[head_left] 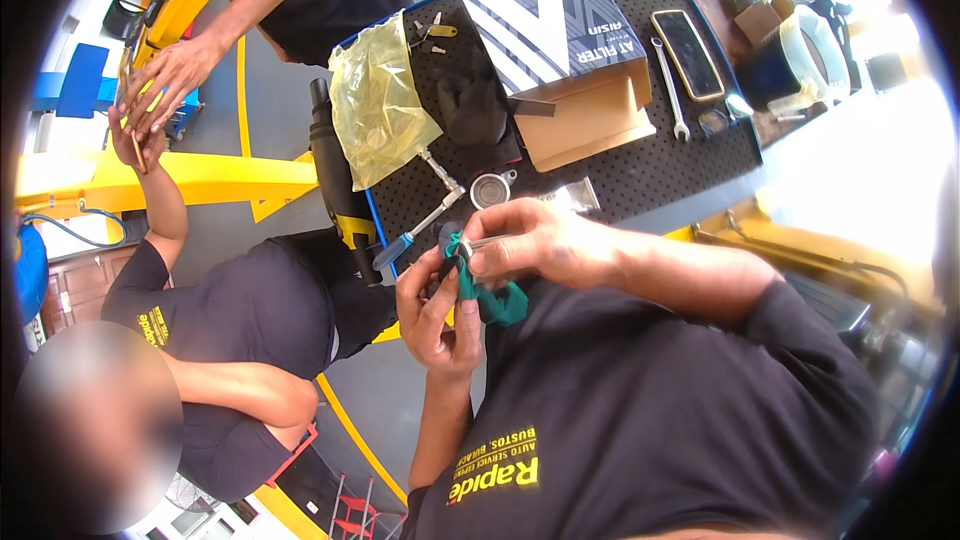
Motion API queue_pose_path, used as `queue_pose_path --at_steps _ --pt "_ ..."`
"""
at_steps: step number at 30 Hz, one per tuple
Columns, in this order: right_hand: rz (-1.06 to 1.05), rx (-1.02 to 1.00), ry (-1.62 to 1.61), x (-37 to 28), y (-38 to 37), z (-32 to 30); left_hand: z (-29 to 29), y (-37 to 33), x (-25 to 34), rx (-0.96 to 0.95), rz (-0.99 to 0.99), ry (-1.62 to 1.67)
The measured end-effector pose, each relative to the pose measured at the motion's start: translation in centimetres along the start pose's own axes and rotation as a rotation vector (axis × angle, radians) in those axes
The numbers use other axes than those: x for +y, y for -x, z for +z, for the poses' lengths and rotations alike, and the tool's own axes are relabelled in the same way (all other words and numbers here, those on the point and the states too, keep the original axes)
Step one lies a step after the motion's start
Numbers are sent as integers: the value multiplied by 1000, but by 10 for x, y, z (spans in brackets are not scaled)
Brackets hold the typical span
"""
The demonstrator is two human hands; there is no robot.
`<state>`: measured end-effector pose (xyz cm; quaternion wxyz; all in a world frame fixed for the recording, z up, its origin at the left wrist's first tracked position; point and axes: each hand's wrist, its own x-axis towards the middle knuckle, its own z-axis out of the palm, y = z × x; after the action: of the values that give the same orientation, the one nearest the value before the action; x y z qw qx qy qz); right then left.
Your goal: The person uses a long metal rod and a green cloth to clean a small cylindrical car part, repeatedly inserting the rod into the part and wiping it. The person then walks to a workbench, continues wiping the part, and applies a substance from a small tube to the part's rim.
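Note:
A green cloth [503, 304] hangs bunched between my two hands, wrapped around a small dark part that is mostly hidden. My left hand [437, 315] grips the cloth from below, fingers curled. My right hand [540, 242] pinches at the top of the bundle, where a thin metal edge shows by the fingertips. Just beyond, on the black perforated work surface [655, 175], lie a ratchet with a blue handle [425, 224], a round metal cap-like part [490, 190] and a silver tube [578, 195] partly behind my right hand.
Farther back are a yellowish plastic bag [378, 105], keys with a yellow tag [440, 31], an opened carton [545, 20], a combination wrench [668, 85] and a phone [690, 55]. A clear container [815, 60] stands at right. Co-workers are close at left; one's hands [165, 90] hold a phone.

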<state>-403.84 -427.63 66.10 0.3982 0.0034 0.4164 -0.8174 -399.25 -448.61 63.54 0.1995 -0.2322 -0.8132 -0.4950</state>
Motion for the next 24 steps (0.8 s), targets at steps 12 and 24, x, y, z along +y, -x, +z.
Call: queue_pose_path --at_steps 12,24 --pt "-671 157 1015 -31 13 2 10 -22 29 -43 -140 -42" --pt "-1103 218 1192 -30 5 -9 2 -30 45 -80 -315 135"
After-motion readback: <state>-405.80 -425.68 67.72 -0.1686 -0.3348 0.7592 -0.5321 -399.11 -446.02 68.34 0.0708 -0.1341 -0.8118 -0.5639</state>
